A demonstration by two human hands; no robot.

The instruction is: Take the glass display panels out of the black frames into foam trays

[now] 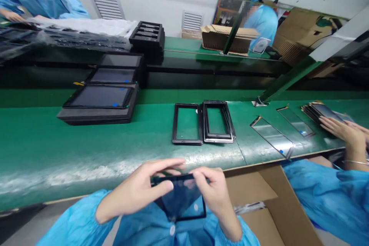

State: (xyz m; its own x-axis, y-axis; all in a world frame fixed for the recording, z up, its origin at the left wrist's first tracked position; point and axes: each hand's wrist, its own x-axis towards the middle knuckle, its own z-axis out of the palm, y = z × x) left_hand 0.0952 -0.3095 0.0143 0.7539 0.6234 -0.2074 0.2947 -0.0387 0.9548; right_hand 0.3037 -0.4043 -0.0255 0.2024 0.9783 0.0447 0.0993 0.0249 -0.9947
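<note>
- Black-framed glass panel (180, 200) held tilted in front of the person's blue smock (173, 232), just short of the belt's near edge.
- left hand (138, 184): fingers together, clamped with the thumb on the panel's upper left corner.
- right hand (210, 188): fingers together, pinching the panel's upper right edge against the thumb.
- Open cardboard box (256, 196) just right of the hands, below the belt edge.
- Green conveyor belt (86, 153): two empty black frames (187, 123) side by side, touching.
- Beyond them, two glass strips (272, 137) lie angled, with blue dots.
- co-worker's hands (343, 130), fingers spread, rest against a stack of panels (319, 111) at right.
- Far left: dark screens on a stack of black trays (99, 98).
</note>
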